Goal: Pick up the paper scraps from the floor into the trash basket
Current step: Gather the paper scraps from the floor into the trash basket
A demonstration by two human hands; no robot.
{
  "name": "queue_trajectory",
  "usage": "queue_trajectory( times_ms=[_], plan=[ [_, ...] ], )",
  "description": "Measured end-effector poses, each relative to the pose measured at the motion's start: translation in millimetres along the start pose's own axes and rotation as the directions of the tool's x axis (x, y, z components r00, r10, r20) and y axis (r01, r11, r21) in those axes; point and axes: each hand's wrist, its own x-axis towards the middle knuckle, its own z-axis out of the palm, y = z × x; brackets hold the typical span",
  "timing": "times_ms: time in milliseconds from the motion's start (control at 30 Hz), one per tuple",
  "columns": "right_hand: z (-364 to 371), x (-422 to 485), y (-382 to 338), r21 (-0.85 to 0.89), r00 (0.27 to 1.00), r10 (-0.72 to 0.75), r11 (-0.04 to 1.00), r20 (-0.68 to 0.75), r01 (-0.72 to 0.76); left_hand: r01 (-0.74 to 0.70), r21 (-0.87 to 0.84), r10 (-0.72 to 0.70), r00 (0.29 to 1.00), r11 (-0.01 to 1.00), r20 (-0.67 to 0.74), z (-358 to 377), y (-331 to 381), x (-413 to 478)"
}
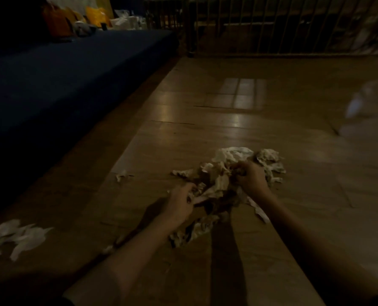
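- Far left on the wooden floor (272,133), beside the dark blue mattress (62,69), lies one loose cluster of white scraps (16,236), untouched.
- One small stray scrap (121,175) sits apart, left of the main heap.
- The left hand (180,205) has its fingers curled tight around the near edge of the crumpled paper pile (225,180).
- The right hand (251,177) is fisted into the pile's middle, gripping paper.
- That pile is one large heap on the floor between and beyond the two hands; its pieces are too tangled to count.
- No trash basket is in view, so by my judgement gathering is underway and nothing is shown binned; three groups remain.
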Motion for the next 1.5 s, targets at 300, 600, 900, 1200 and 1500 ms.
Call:
queue_trajectory(
  times_ms=[300,600,900,1200,1500],
  plan=[
    [35,-37,40,-0.442,0.944,0.252,0.887,0.215,-0.136,-0.166,0.27,0.09,0.958,0.948,0.274,52,19,-47],
    [59,-56,21,-0.233,0.994,0.013,0.972,0.112,0.013,-0.15,0.223,0.074,0.946,0.963,0.316,-4,-6,-36],
    [93,-29,-129,-0.001,0.883,-0.459,0.887,0.096,0.461,-0.151,0.374,0.129,0.988,0.915,0.083,-205,-1,-56],
    [86,-60,-367,0.423,0.542,-0.84,0.492,0.0,0.761,0.214,0.56,-0.098,0.968,0.8,-0.231,-428,-19,-184],
    [118,-174,-532,0.582,0.146,-0.98,0.197,0.133,0.789,0.679,0.451,-0.636,0.723,0.579,-0.272,-475,-109,-322]
  ],
)
